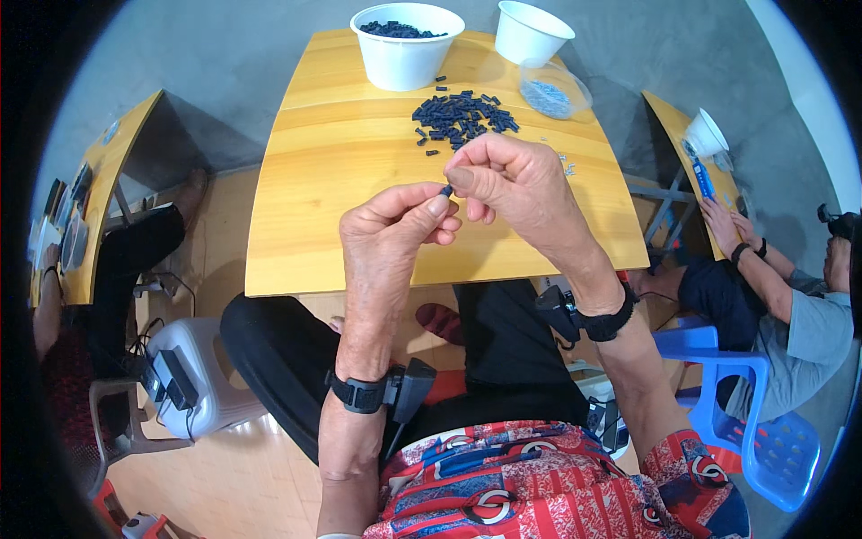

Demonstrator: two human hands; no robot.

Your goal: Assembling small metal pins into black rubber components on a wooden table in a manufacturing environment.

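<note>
My left hand (395, 229) and my right hand (516, 184) meet above the middle of a wooden table (305, 242). Between their fingertips is a small dark plastic piece (446, 189), pinched by the left thumb and forefinger and touched by the right fingertips. Beyond the hands lies a heap of the same dark pieces (462, 117). Behind the heap stands a white bowl (406, 56) filled with more of them. An empty white bowl (530, 31) stands to its right, and a clear tilted cup (554, 90) holds small pale parts.
A few tiny pale parts (566, 164) lie scattered right of the heap. Other people sit at tables on the left (99, 193) and right (696, 162). A blue plastic chair (754, 422) stands at my right, a white box with adapters (193, 382) at my left.
</note>
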